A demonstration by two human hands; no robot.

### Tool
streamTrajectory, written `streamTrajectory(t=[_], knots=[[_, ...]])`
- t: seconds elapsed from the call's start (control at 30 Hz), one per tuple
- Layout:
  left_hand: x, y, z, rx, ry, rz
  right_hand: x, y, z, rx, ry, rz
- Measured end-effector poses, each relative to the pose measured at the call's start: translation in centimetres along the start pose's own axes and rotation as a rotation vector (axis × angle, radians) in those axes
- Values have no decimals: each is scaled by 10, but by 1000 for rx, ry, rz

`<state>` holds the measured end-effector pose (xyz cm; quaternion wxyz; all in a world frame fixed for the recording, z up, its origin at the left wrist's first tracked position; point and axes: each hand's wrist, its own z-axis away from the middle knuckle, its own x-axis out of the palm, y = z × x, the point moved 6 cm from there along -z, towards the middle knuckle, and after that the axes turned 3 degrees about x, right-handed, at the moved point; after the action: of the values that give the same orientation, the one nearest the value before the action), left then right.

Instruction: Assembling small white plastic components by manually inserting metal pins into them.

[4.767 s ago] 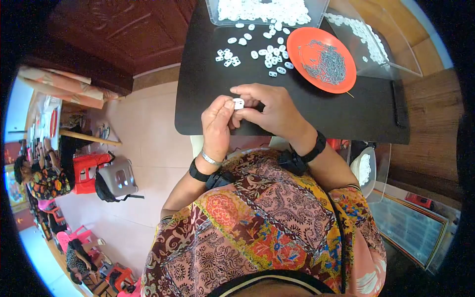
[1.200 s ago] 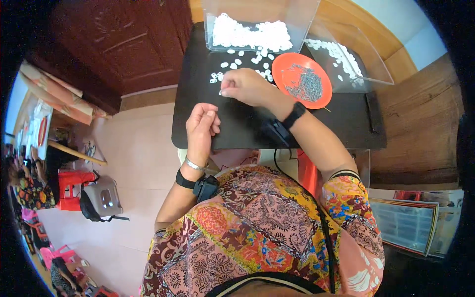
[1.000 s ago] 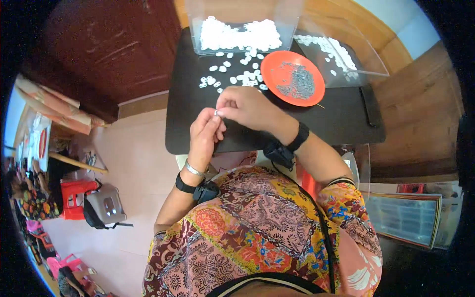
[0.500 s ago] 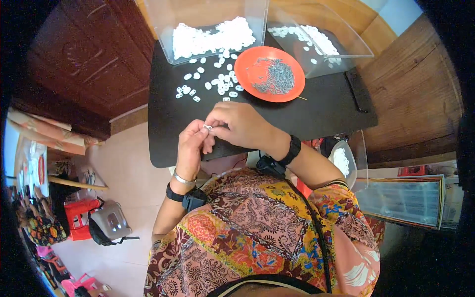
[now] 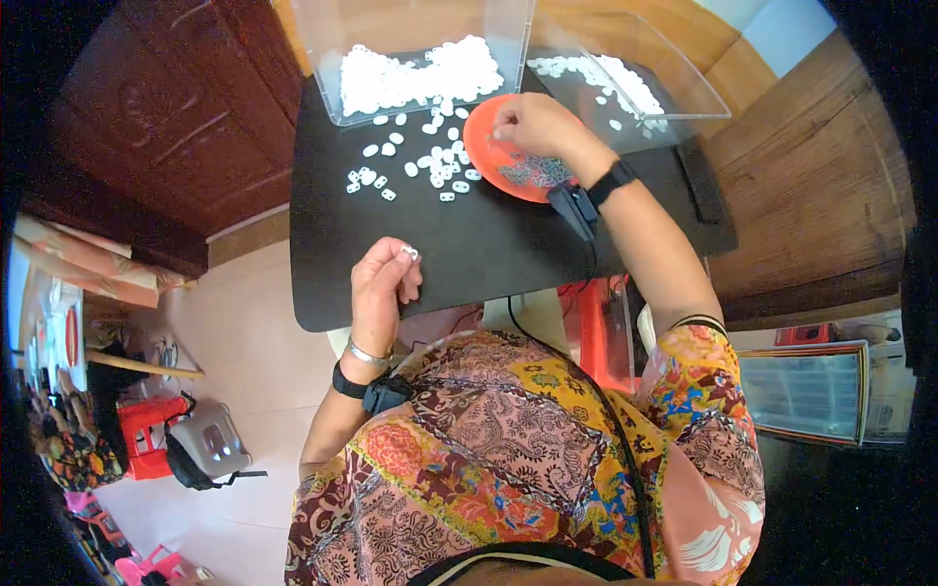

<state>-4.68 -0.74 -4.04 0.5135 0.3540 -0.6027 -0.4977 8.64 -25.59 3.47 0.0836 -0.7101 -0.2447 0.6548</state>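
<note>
Near the table's front edge, my left hand (image 5: pixel 379 273) pinches a small white plastic piece with two holes (image 5: pixel 409 253) between thumb and fingertips. My right hand (image 5: pixel 537 124) is over the orange-red plate (image 5: pixel 476 132), thumb and fingers drawn together. Whatever those fingertips may hold is too small to make out. Many thin grey metal pins or screws (image 5: pixel 532 174) lie on the plate, partly hidden by my hand and wrist. Loose white oval pieces (image 5: pixel 447 196) like the one I hold are scattered left of the plate, several showing two holes.
Behind them stands a clear plastic bin (image 5: pixel 327 73) with a heap of white pieces. A second clear bin (image 5: pixel 674 114) with more pieces is at the back right. A dark strip-like object (image 5: pixel 698 184) lies at the right edge of the black table (image 5: pixel 459 259).
My right hand has left the white piece in my left hand and moved up and right, over the plate. My left hand stays in place, still pinching the piece.
</note>
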Motion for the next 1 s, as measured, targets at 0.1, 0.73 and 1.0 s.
streamTrajectory(t=[0.1,0.73,1.0], knots=[[-1,2,3,3,25,29,25,10,-8,150,-196,162],[-1,0,2,5,24,37,34,-13,-11,103,-131,459],[-2,2,3,11,34,37,8,7,-5,164,-105,303]])
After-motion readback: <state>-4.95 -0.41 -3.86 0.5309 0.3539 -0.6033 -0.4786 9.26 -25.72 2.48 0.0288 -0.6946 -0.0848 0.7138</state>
